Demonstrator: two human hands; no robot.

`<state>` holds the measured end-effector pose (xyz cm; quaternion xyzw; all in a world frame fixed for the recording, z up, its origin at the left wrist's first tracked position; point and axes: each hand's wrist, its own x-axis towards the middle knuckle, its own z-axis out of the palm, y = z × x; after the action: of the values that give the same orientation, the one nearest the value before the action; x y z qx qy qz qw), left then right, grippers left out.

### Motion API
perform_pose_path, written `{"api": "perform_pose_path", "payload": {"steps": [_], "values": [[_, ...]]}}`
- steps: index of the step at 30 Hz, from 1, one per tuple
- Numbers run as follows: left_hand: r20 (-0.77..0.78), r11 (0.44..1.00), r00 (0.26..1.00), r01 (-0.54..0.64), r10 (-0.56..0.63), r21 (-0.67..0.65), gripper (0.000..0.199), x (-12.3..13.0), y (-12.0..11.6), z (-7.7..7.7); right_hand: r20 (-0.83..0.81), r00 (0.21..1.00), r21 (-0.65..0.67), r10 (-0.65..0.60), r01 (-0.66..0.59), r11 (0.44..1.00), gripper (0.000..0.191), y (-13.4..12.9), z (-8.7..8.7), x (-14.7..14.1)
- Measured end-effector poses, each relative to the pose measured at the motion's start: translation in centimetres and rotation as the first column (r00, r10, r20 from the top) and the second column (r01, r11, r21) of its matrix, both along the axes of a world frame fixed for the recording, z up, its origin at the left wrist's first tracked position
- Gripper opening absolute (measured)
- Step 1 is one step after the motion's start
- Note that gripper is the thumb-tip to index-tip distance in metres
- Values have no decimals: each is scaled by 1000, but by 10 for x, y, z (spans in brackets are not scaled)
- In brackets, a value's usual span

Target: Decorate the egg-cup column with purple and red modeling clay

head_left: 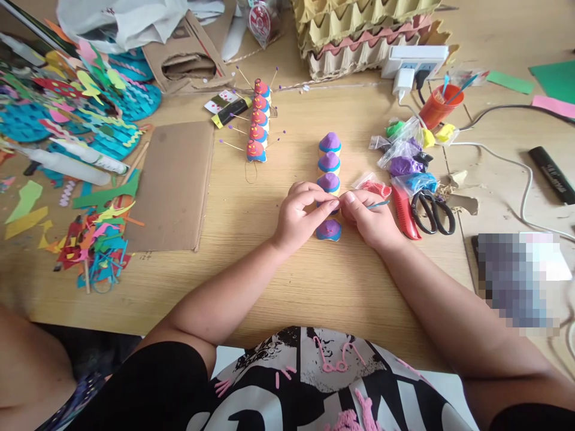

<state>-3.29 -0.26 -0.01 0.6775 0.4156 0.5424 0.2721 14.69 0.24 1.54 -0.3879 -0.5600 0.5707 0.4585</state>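
Very close to each other, the left hand (300,218) and the right hand (371,221) are above the purple-topped row (327,179)

From my place in the room, I see that this row stands on the bench (242,281), in front of the person, with blue bands below its purple caps. The hands cover it partly, and the nearest dome carries small red marks. The left thumb and forefinger are pinched toward the right fingertips; whether some tiny piece is between them, I cannot tell. The right fingers are bent around a thin blue stick (380,204), whose end comes out at the side of this hand.

Near the right hand lie a bag of red clay (376,188) and scissors (433,212) with black handles. Beyond them is an orange cup (441,109). Farther away, to the left, stands a red-topped row (258,123) with purple-headed sticks. A cardboard sheet (173,185) lies beside many coloured paper scraps (101,239).
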Motion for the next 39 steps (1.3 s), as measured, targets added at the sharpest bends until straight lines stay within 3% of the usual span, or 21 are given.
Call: {"api": "perform_pose_path", "payload": {"steps": [4,10,25,39], "values": [[52,999,998,-18,20,-40,28,0,0,-1,-52,999,-54,-6,3,999,55,0,-4,1],[80,998,997,-11,17,-70,30,1,0,0,-91,995,-104,-39,29,994,47,-1,4,-2],[41,993,999,19,-15,-114,34,-2,-3,8,-137,989,-117,-52,36,992,44,1,0,-2],[38,997,999,40,-38,-66,29,-2,-2,6,-136,990,-44,-25,19,999,40,1,-1,-2]]}}
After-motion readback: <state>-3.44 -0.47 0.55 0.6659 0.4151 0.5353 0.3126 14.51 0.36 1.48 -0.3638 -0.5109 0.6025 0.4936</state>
